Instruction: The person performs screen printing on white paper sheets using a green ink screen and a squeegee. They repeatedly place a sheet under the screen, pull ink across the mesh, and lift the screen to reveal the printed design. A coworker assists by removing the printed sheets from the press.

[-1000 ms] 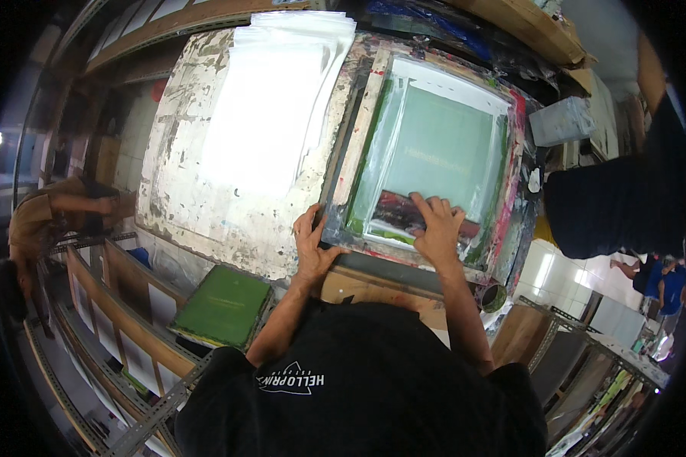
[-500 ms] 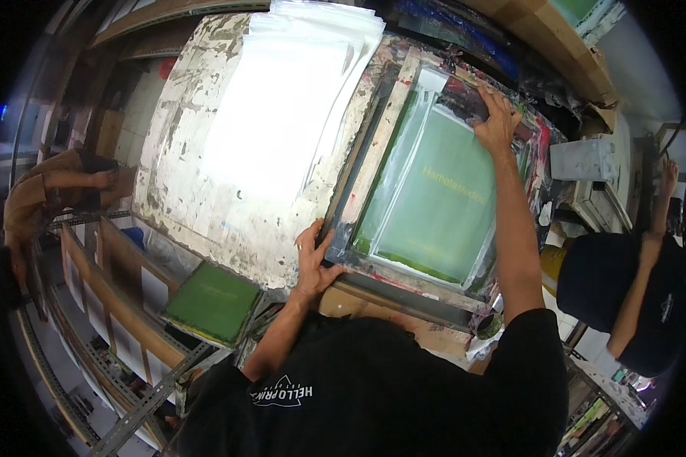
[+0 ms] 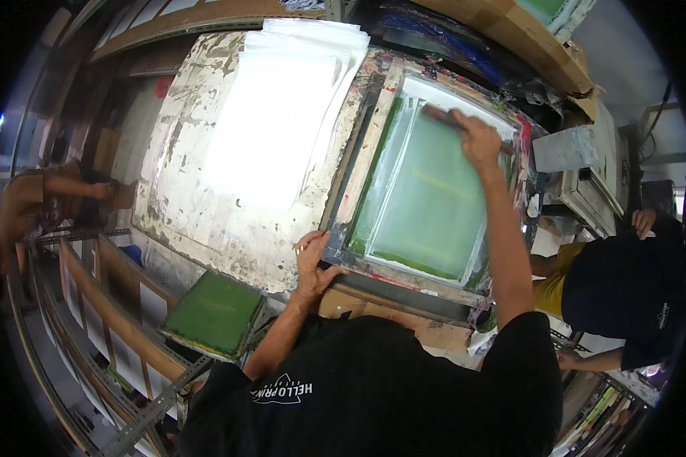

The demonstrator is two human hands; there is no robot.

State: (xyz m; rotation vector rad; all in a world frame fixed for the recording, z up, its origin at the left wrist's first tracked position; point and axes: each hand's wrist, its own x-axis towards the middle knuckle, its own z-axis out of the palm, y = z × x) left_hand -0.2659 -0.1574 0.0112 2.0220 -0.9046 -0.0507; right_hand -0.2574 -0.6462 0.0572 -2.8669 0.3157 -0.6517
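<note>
A screen-printing frame [image 3: 363, 179] with wooden sides and green mesh lies on the worktable in front of me. My right hand [image 3: 480, 143] is closed on a squeegee [image 3: 439, 116], a brown bar laid across the far part of the mesh, slightly blurred. Faint lettering shows in the green mesh [image 3: 427, 206] below it. At the frame's near left corner, my left hand [image 3: 311, 265] rests with fingers and thumb apart, touching the edge between table and frame; it holds nothing. Left of the frame lies a stack of white sheets [image 3: 274, 122].
The paint-worn white board [image 3: 171, 175] carries the sheets. A green screen [image 3: 215, 311] rests lower left, beside wooden-edged shelving [image 3: 118, 301]. A pale plastic tub [image 3: 565, 149] stands right of the frame. One co-worker [image 3: 625, 286] is at the right, another [image 3: 61, 194] at the left.
My right hand and the squeegee have come slightly toward me and left, onto the far part of the mesh. My left hand stays at the corner. The right co-worker's arms have shifted.
</note>
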